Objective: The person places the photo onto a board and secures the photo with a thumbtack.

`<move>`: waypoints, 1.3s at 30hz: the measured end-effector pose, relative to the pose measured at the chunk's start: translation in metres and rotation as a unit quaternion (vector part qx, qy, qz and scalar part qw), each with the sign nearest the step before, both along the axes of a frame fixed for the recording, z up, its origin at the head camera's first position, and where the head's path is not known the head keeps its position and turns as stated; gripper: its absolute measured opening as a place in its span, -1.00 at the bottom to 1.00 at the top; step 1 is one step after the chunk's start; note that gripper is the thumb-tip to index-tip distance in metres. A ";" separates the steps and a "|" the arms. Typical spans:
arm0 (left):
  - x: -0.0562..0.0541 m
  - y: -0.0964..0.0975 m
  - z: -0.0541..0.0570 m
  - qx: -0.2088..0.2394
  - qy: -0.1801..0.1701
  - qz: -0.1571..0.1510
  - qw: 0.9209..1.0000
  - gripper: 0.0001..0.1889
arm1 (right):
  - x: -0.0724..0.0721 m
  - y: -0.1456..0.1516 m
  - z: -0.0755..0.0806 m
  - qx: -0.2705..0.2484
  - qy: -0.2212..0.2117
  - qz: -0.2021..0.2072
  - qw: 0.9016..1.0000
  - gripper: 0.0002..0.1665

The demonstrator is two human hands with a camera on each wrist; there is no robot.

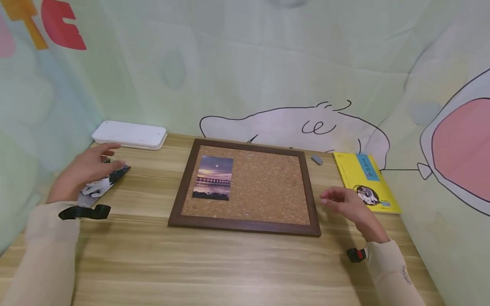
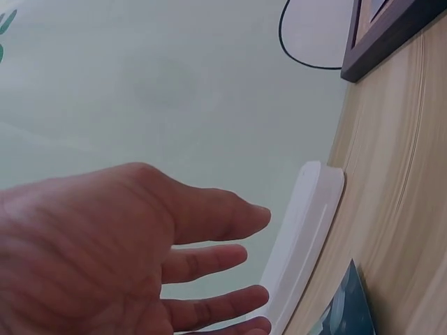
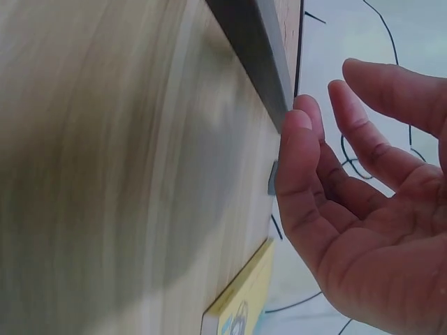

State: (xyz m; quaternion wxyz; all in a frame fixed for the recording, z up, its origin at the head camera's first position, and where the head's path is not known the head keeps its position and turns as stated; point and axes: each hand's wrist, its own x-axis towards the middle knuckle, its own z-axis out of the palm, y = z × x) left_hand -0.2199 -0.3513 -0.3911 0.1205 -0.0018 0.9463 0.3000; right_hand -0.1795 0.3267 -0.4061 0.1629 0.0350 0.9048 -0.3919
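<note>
The left hand (image 1: 89, 168) hovers above a photo (image 1: 97, 187) near the tabletop's (image 1: 237, 267) left edge, the right hand (image 1: 350, 207) beside the corkboard (image 1: 268, 187), placed toward the back edge, probably for two-handed reach; both grips are relaxed, empty.

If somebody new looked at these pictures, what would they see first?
Probably the brown-framed corkboard, lying on the table in the middle of the head view, with a purple-sky photo on its left side. Next might come the bright yellow book right of the corkboard, and the big pink shape on the backdrop farther right.
</note>
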 end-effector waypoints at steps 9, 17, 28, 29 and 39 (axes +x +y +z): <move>0.000 -0.018 -0.004 -0.008 -0.017 -0.008 1.000 -0.17 | 0.012 0.021 0.000 0.004 -0.005 -0.010 1.000 -0.51; -0.002 -0.034 -0.011 -0.022 -0.024 -0.003 0.999 -0.17 | 0.022 0.040 -0.003 0.015 -0.007 -0.036 0.999 -0.53; 0.000 -0.043 -0.016 -0.077 -0.008 0.009 0.997 -0.19 | 0.029 0.061 -0.008 0.061 -0.018 -0.064 0.996 -0.49; 0.000 -0.043 -0.016 -0.083 -0.005 0.006 0.996 -0.20 | 0.029 0.063 -0.008 0.061 -0.019 -0.066 0.996 -0.48; -0.004 -0.043 -0.026 -0.091 -0.026 0.002 0.996 -0.19 | 0.037 0.082 -0.010 0.065 -0.025 -0.062 0.996 -0.46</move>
